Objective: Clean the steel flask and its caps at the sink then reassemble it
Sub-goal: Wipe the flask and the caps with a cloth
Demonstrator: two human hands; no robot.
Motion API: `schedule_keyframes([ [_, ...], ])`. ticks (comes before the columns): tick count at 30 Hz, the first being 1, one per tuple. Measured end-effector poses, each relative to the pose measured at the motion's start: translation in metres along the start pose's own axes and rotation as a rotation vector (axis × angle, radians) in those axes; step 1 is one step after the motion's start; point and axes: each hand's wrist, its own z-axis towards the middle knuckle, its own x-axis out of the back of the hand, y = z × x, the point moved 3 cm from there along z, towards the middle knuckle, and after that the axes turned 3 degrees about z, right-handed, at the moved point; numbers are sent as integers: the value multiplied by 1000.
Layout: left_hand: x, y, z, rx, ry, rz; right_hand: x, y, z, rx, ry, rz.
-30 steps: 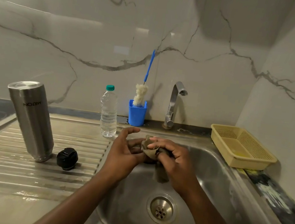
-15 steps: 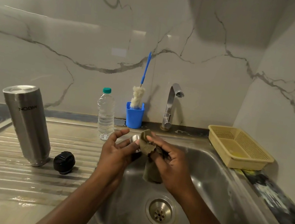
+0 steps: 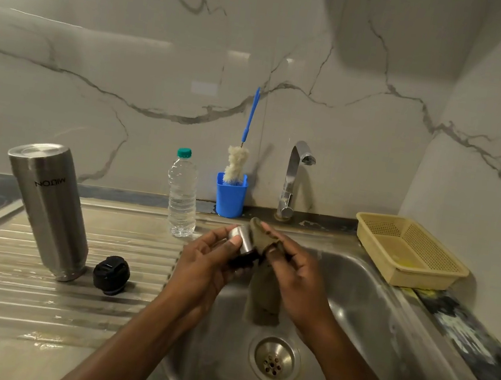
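The steel flask stands upside down on the ribbed drainboard at the left. Beside its base lies a black inner cap. Over the sink basin, my left hand grips a steel outer cap with a dark lower rim. My right hand holds a grey-brown cloth pressed against the cap's right side. The cloth's free end hangs down into the basin.
A plastic water bottle stands at the back of the drainboard. A blue cup holds a bottle brush. The tap is behind the basin, and a yellow basket sits to its right. The drain lies below my hands.
The steel cap has come out from under the cloth and shows in my left hand. The cloth has shifted to the cap's right side. Both hands sit slightly lower in view.
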Motion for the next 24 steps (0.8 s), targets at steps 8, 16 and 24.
schedule_keyframes([
  [8, -2, -2, 3, 23, 71, -29, -2, -1, 1, 109, 5, -137],
  [16, -10, -4, -4, 86, -14, -65, 0, -3, 0, -97, 64, 51],
  [24, -5, -7, 0, 177, 94, -190, -4, -2, -2, -2, 10, -33],
])
